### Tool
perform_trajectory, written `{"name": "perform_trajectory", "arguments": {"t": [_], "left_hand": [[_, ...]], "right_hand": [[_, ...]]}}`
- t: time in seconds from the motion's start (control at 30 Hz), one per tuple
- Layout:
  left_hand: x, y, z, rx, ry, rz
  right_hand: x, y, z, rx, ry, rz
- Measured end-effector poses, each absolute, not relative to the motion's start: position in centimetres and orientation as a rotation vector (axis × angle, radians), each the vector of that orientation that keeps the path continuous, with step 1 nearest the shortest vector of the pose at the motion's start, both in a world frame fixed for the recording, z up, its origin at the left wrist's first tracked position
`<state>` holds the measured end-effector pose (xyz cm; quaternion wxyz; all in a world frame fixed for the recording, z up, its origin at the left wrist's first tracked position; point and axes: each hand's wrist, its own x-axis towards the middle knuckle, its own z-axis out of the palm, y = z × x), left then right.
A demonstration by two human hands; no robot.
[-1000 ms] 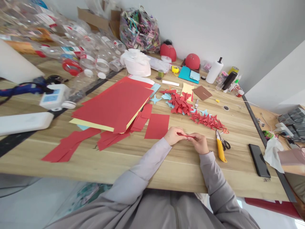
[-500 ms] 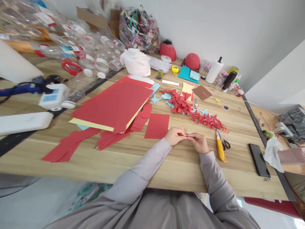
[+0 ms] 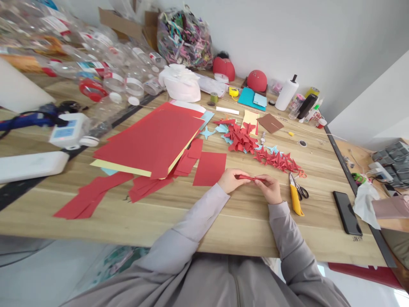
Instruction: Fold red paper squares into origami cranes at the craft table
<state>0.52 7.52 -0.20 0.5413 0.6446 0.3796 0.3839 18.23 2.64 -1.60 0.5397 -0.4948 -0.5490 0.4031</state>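
A narrow folded strip of red paper stretches between my two hands, just above the wooden table. Its left end is pinched by my left hand, while my right hand grips the right end with thumb and fingers. Left of my hands lies a flat red paper square. Beyond them are a pile of folded red paper stars and a row of joined red stars. A yellow-handled cutter and black-handled scissors rest to the right of my right hand.
Large red sheets and cut red strips cover the table's left part. Plastic bottles crowd the back left. A phone lies near the right edge. A white spray bottle stands by the wall.
My hands have drawn slightly apart, and more of the folded red strip now shows between them. The view has shifted a little; the other things stay in place.
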Motion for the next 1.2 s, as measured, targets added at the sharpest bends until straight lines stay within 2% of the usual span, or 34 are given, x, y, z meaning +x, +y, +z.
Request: {"name": "perform_trajectory", "arguments": {"t": [0.23, 0.5, 0.87, 1.2], "left_hand": [[1.0, 7.2, -0.9, 1.414, 0.871, 0.856], [1.4, 7.1, -1.1, 1.337, 0.861, 0.83], [1.4, 7.3, -0.9, 1.312, 0.785, 0.797], [1.1, 7.5, -1.1, 1.328, 0.779, 0.82]], "right_hand": [[18.4, 2.6, -1.6, -1.232, -1.489, 0.911], [18.3, 2.4, -1.1, -1.281, -1.643, 0.688], [18.0, 2.7, -1.7, -1.244, -1.353, 0.949], [18.0, 2.7, -1.6, -1.233, -1.342, 0.934]]}}
